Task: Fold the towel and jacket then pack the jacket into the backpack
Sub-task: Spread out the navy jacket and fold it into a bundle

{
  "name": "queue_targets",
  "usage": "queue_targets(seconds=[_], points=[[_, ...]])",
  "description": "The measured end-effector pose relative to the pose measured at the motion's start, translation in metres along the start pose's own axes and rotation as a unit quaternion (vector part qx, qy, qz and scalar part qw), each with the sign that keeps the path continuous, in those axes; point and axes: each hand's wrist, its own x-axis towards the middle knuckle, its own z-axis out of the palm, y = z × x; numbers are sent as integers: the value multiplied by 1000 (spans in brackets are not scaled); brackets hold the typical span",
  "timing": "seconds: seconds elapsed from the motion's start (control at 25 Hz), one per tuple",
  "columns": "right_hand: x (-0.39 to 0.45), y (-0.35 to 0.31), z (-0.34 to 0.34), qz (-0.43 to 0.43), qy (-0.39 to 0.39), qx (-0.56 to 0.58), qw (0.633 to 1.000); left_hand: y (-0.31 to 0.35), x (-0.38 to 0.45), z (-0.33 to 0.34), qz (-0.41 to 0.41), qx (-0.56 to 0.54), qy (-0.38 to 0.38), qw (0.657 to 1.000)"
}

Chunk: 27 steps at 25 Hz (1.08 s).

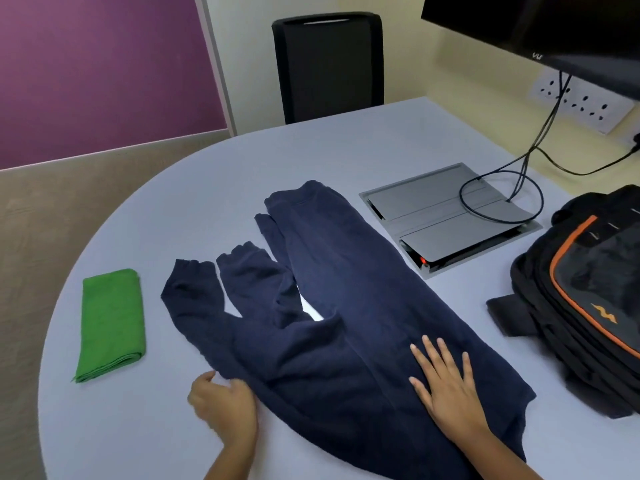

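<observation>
Closest to the camera are the two hands on the jacket. The right hand point(441, 386) lies flat on the navy fabric, fingers point(429, 351) straight and spread, pressing down near the lower right part. The left hand point(221, 403) has its fingers curled and pinches the jacket's near left edge.

Biggest thing here is the desk point(138, 427), a pale grey-blue top with a rounded front, smooth and matte. The jacket point(346, 299) lies across the middle of it: dark navy, soft fleecy knit, folded lengthwise into a long strip running away from the camera, with both ribbed-cuff sleeves lying side by side out to the left.

On the right edge of the desk sits the backpack point(588, 292), black woven nylon with orange piping and a small orange zigzag logo, well apart from the jacket's far end but near its lower corner.

Behind the jacket there's a grey metal cable hatch point(443, 213) set in the desk, with black cables point(498, 199) looping into it. The black monitor point(540, 26) up top has small lettering I can't read.

The towel point(112, 323), green terry cloth, is already folded into a neat rectangle on the left side.
</observation>
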Motion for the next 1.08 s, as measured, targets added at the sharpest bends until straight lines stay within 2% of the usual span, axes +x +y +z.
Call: queue_targets(seconds=[0.04,0.08,0.12,0.2,0.24,0.28,0.32,0.36,0.44,0.48,0.52,0.72,0.76,0.8,0.88,0.96,1.04,1.08], points=[[1,-1,-2,1,-1,-1,1000,8,-6,1,110,38,21,993],[2,-2,-3,-3,-2,-4,1000,19,-6,5,237,63,-3,969],[3,-2,-4,-8,-7,-7,1000,33,-6,14,350,90,-56,931],[2,1,-4,-13,-12,-7,1000,51,-4,36,532,154,-167,815],[1,4,-3,-14,-8,-8,1000,54,-4,46,609,215,-201,737],[-1,7,-2,-16,-4,-12,1000,54,0,56,655,301,-227,654],[-4,11,-1,-18,1,-16,1000,53,5,64,663,392,-252,586],[-7,15,-1,-18,4,-17,1000,54,11,66,642,468,-281,539],[-14,23,-2,-14,8,-11,1000,57,26,63,586,562,-325,486],[-15,26,-3,-14,8,-11,1000,58,34,61,584,572,-320,479],[-16,27,-4,-15,9,-10,1000,60,41,58,579,585,-305,479],[-13,24,-3,-4,38,15,999,96,82,76,421,540,-243,687],[-13,23,-3,-3,41,18,999,106,88,88,407,494,-247,727],[-11,24,-2,-2,49,19,999,117,93,102,374,418,-269,783],[-9,25,2,-1,67,18,998,141,103,132,273,225,-312,882],[-10,24,5,0,66,15,998,159,114,159,185,102,-302,930],[-8,23,6,-4,70,6,998,167,121,179,72,31,-319,944],[-8,25,9,-3,71,-3,997,167,121,187,8,-11,-338,941]])
